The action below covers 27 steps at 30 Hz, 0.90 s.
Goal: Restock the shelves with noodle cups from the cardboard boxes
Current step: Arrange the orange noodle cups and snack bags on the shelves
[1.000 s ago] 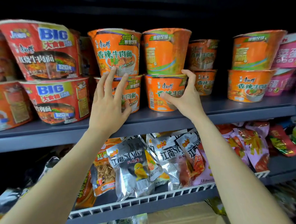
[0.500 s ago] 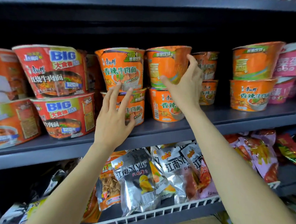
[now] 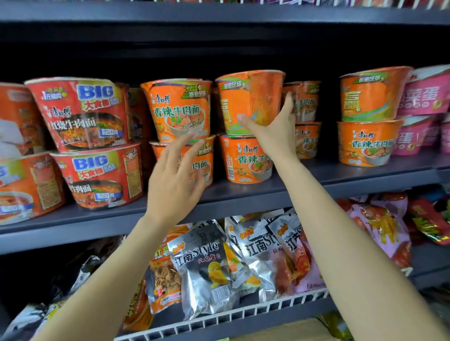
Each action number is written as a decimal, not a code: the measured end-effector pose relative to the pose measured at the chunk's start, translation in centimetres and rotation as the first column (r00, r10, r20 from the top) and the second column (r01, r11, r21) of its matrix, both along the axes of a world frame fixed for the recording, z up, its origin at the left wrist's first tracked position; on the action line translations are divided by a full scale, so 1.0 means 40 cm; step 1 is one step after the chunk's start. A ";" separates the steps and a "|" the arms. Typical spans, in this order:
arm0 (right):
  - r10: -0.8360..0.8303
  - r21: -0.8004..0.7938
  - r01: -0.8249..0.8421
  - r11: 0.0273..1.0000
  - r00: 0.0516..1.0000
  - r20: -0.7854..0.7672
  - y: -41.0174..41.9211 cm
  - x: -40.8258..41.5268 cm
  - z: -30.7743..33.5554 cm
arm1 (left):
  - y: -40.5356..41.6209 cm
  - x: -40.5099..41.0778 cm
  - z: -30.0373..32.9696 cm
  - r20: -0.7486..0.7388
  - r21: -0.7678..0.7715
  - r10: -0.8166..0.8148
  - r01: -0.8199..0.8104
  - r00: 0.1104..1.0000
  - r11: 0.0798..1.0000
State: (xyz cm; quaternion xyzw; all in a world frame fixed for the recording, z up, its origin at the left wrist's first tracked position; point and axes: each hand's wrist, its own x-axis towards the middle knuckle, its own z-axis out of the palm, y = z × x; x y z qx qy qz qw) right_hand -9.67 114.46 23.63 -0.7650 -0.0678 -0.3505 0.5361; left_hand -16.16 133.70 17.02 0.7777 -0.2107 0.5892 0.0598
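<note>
Care suits this turn: right hand [image 3: 274, 130] cups the top orange cup [image 3: 251, 100], stacked on the middle shelf [image 3: 351, 183]; left hand [image 3: 175, 178], fingers spread, holds nothing and should steady the lower cup [image 3: 244, 158].

Both hands raised: left [image 3: 175, 178] fingers spread, right [image 3: 274, 130] thumb-and-fingers curled.
</note>
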 end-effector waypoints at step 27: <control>0.398 -0.061 -0.398 0.915 0.917 -0.007 -0.116 0.029 0.017 | -0.247 0.120 0.175 -0.451 -0.556 -0.321 0.019 0.833 0.831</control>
